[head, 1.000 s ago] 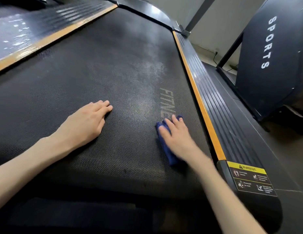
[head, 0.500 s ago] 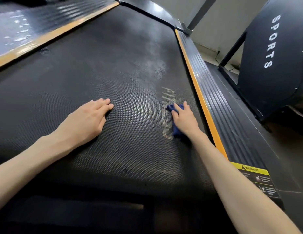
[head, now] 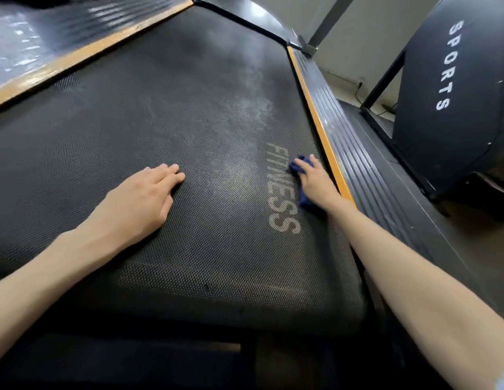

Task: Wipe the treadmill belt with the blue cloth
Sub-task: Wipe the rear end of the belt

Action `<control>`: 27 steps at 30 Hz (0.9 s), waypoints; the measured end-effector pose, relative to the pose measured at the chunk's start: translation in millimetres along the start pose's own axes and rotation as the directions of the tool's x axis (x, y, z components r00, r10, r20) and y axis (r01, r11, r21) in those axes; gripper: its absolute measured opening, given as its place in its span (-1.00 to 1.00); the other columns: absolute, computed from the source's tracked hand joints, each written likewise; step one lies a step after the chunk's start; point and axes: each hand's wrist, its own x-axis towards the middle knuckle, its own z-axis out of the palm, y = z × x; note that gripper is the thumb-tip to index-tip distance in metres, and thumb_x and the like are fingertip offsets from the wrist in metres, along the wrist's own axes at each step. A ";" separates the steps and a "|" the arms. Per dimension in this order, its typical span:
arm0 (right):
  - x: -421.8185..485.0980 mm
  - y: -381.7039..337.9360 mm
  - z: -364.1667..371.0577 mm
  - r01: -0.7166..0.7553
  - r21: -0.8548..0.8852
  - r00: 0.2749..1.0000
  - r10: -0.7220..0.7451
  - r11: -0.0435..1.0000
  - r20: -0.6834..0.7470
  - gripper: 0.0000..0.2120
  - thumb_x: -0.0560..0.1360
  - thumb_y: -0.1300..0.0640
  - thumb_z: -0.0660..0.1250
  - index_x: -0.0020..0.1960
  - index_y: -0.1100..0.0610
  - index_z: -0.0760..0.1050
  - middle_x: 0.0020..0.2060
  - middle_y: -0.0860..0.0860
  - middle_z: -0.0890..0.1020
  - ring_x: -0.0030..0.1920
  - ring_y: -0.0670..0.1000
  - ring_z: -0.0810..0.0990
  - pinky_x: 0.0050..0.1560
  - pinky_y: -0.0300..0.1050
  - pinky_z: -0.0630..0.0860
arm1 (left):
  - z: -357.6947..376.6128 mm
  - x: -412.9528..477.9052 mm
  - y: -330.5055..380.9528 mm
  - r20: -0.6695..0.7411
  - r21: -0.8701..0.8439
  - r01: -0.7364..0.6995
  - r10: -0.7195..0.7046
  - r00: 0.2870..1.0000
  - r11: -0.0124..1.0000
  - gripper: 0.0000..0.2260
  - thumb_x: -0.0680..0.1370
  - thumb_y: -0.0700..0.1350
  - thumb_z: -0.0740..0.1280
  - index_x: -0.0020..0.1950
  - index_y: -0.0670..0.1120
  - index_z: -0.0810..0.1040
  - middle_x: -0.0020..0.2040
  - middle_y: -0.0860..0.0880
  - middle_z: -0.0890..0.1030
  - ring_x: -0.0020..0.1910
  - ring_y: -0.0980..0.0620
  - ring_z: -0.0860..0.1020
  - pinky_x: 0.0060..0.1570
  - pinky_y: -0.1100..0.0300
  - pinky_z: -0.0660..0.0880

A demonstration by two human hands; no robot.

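The person's left hand lies flat, palm down and empty, fingers together, on the treadmill belt toward its near end. Farther along, the right hand presses the blue cloth flat against the belt at its right edge, fingers extended over it, just beside the FITNESS lettering and the orange side strip. Beyond, pale smears mark the belt. A dark SPORTS panel stands at far right.

Two bare forearms, no sleeves, left hand, right hand
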 end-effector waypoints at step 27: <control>-156.8 -56.7 -1.4 -0.109 -0.055 0.993 0.106 0.993 -0.046 -0.47 0.61 0.18 0.08 0.53 0.09 -0.01 0.51 0.06 0.09 0.47 0.09 0.15 0.35 0.00 0.23 | -16.4 4.3 3.5 0.095 -0.236 0.120 -0.100 0.990 0.964 -0.63 0.55 -0.27 0.18 0.37 -0.17 0.39 0.43 -0.10 0.35 0.43 -0.04 0.28 0.43 0.14 0.09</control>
